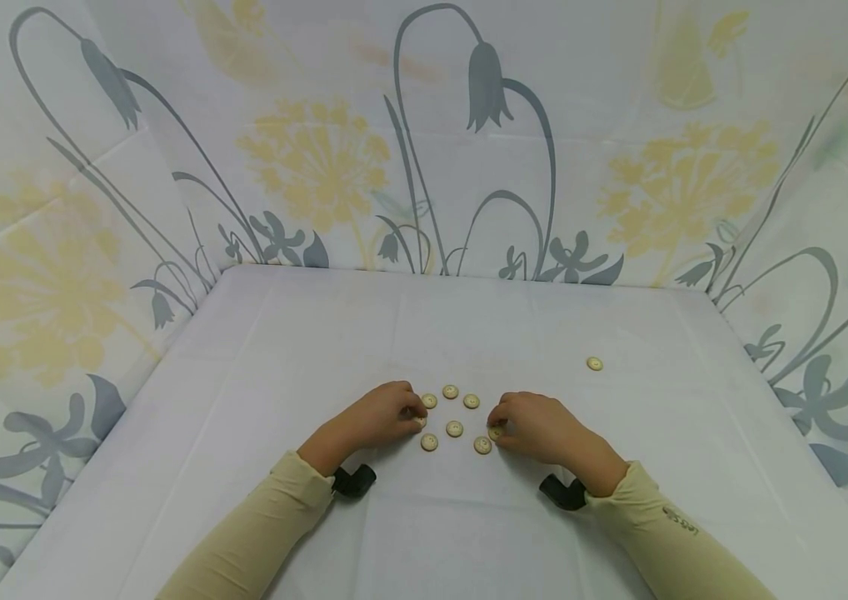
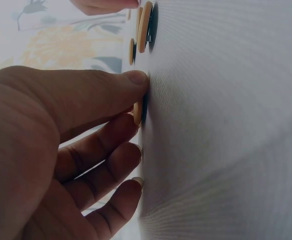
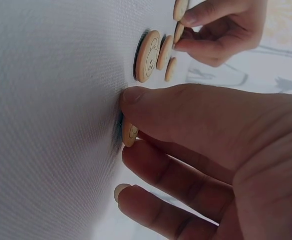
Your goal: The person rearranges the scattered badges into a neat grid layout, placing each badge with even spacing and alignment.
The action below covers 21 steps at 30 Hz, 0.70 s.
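Observation:
Several small, round, pale wooden discs lie in a rough ring on the white cloth, with one disc (image 1: 454, 429) inside it. On the ring's left side, my left hand (image 1: 382, 414) pinches a disc (image 2: 138, 114) between thumb and forefinger, close against the cloth. Opposite, my right hand (image 1: 541, 425) grips another disc (image 3: 130, 133) the same way, its thumb low at the surface. Beside the right fingers lies a disc (image 1: 482, 445) whose top, in the right wrist view, carries a line-drawn face (image 3: 149, 59). Fingers partly hide both held discs.
A lone disc (image 1: 595, 363) lies apart, farther back on the right. White cloth (image 1: 454, 542) covers the table, and flower-patterned fabric (image 1: 439, 167) rises at its back and sides. Each wrist carries a black camera mount, such as the left one (image 1: 355, 481).

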Each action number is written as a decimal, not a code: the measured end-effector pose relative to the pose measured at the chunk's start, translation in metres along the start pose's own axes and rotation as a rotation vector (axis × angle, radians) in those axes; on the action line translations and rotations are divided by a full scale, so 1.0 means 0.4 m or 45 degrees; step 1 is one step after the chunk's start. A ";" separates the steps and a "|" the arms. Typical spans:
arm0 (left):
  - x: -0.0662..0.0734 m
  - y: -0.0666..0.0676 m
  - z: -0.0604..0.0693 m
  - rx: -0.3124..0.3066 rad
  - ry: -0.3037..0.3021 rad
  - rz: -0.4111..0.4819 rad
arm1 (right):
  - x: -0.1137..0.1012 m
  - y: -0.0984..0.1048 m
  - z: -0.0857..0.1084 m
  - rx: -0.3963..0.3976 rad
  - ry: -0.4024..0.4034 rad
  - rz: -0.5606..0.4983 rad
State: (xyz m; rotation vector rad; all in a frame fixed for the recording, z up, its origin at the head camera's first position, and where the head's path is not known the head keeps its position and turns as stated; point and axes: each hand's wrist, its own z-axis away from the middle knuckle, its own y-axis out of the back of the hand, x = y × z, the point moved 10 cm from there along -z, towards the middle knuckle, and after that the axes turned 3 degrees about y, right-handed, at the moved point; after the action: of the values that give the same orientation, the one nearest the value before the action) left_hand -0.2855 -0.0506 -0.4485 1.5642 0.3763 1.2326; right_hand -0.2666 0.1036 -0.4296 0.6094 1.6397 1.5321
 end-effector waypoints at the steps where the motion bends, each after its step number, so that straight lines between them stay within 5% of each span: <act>1: 0.001 0.000 0.000 0.000 0.000 0.002 | 0.001 0.000 0.000 0.001 -0.001 0.002; 21: 0.003 0.002 0.000 -0.005 -0.002 -0.014 | 0.040 0.024 -0.003 0.040 -0.046 -0.008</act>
State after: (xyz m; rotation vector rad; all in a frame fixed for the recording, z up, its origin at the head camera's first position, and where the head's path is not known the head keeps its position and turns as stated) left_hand -0.2852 -0.0501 -0.4471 1.5577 0.3810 1.2225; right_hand -0.2783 0.1171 -0.4237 0.6441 1.6396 1.4854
